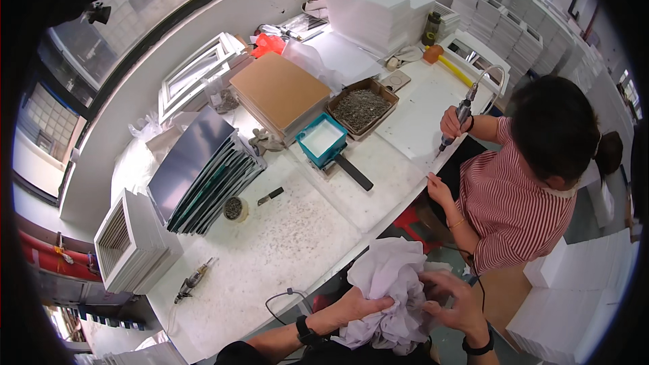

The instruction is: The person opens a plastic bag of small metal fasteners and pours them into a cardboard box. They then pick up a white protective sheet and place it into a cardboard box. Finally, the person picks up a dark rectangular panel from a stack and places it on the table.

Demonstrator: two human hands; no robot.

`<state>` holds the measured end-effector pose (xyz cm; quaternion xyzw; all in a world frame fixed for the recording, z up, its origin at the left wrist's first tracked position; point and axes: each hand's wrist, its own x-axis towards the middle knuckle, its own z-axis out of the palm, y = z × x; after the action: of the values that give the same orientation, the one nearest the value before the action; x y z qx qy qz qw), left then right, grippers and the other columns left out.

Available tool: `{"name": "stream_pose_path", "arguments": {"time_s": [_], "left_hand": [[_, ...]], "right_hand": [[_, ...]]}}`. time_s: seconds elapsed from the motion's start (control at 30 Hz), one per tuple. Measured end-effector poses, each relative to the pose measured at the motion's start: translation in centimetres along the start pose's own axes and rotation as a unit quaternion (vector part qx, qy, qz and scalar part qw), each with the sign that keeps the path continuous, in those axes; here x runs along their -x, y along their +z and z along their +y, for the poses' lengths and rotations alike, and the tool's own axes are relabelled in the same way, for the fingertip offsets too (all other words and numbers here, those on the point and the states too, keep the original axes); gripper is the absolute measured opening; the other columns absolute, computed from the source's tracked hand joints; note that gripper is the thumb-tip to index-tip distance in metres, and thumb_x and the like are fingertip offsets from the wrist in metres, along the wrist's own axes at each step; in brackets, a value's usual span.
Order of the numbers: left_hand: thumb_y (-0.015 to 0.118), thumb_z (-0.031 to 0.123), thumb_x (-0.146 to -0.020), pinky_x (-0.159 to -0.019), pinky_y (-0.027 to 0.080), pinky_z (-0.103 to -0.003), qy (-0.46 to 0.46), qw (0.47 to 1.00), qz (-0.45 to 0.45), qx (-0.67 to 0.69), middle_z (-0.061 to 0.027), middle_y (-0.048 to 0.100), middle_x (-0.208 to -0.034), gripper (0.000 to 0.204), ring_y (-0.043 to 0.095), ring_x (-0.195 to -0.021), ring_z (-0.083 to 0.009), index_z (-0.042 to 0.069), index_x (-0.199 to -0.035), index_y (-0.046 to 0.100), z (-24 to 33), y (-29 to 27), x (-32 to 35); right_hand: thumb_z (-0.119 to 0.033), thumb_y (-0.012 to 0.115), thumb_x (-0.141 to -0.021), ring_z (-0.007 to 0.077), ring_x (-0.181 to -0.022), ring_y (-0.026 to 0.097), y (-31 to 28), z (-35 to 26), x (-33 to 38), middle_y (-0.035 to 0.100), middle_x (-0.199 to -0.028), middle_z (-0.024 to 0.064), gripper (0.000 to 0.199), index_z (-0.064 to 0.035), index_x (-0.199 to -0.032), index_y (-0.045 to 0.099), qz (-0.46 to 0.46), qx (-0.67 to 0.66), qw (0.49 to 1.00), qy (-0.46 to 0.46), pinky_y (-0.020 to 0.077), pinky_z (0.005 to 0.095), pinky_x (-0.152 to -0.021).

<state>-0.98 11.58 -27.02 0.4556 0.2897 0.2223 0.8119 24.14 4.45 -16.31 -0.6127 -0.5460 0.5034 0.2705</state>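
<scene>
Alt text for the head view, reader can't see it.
The person's left hand grips a crumpled white sheet, with the right hand curved at its edge, in front of a white worktable. On it are dark panels, white frames and a teal tray; at right, a co-worker in a striped top holds a slim tool.

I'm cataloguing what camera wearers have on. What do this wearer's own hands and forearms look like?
The left hand and right hand are both ungloved. A black watch-like strap circles the left wrist, and a dark band the right. A dark sleeve shows by the left forearm at the lower edge.
</scene>
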Motion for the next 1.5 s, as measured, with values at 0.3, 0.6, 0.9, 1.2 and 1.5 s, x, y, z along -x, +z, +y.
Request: {"name": "stream_pose_path", "arguments": {"time_s": [0.3,0.6,0.9,1.2,1.5], "left_hand": [[0.077,0.022,-0.090,-0.105,0.047,-0.034,0.065,0.997,0.017,0.024,-0.0064,0.060,-0.133,0.064,0.057,-0.122,-0.0175,0.002,-0.145,0.050,-3.1,9.2,-5.3],[0.092,0.019,-0.076,-0.109,0.045,-0.048,0.324,0.839,-0.024,-0.437,-0.0186,0.058,-0.136,0.086,0.059,-0.125,-0.0366,0.004,-0.147,0.046,-8.6,24.3,-11.2],[0.087,0.015,-0.076,-0.109,0.045,-0.053,0.358,0.761,-0.236,-0.487,-0.0308,0.039,-0.148,0.086,0.054,-0.123,-0.0503,0.013,-0.150,0.043,-10.9,36.8,-14.7],[0.079,0.007,-0.077,-0.106,0.049,-0.054,0.332,0.786,-0.307,-0.422,-0.0351,0.039,-0.140,0.076,0.051,-0.125,-0.0567,0.001,-0.144,0.042,-11.7,41.6,-16.7],[0.068,0.008,-0.094,-0.106,0.053,-0.044,0.326,0.836,-0.268,-0.352,-0.0269,0.041,-0.158,0.058,0.055,-0.134,-0.0474,0.010,-0.147,0.046,-11.2,44.2,-22.2]], "right_hand": [[-0.067,0.074,-0.088,0.0288,-0.137,0.054,1.9,21.4,10.0,0.053,-0.151,0.0138,0.102,-0.0024,-0.158,0.036,0.101,-0.293,0.947,0.091,0.0431,0.0434,-0.115],[-0.060,0.071,-0.095,0.0282,-0.135,0.057,-3.7,21.2,22.4,0.059,-0.147,0.0122,0.085,-0.0048,-0.154,0.044,0.134,-0.506,0.844,0.121,0.0477,0.0420,-0.111],[-0.026,0.079,-0.095,0.0262,-0.133,0.060,-9.3,28.0,31.3,0.059,-0.146,0.0103,0.073,-0.0097,-0.156,0.041,0.314,-0.157,0.936,0.019,0.0500,0.0401,-0.109],[-0.016,0.074,-0.098,0.0180,-0.122,0.062,-19.3,24.7,27.9,0.060,-0.139,0.0090,0.056,-0.0063,-0.148,0.049,0.385,-0.595,0.705,-0.040,0.0554,0.0356,-0.100],[-0.017,0.081,-0.093,0.0234,-0.119,0.064,-31.0,28.2,31.6,0.061,-0.137,0.0110,0.065,-0.0043,-0.148,0.049,0.592,-0.203,0.769,-0.126,0.0532,0.0371,-0.101]]}}
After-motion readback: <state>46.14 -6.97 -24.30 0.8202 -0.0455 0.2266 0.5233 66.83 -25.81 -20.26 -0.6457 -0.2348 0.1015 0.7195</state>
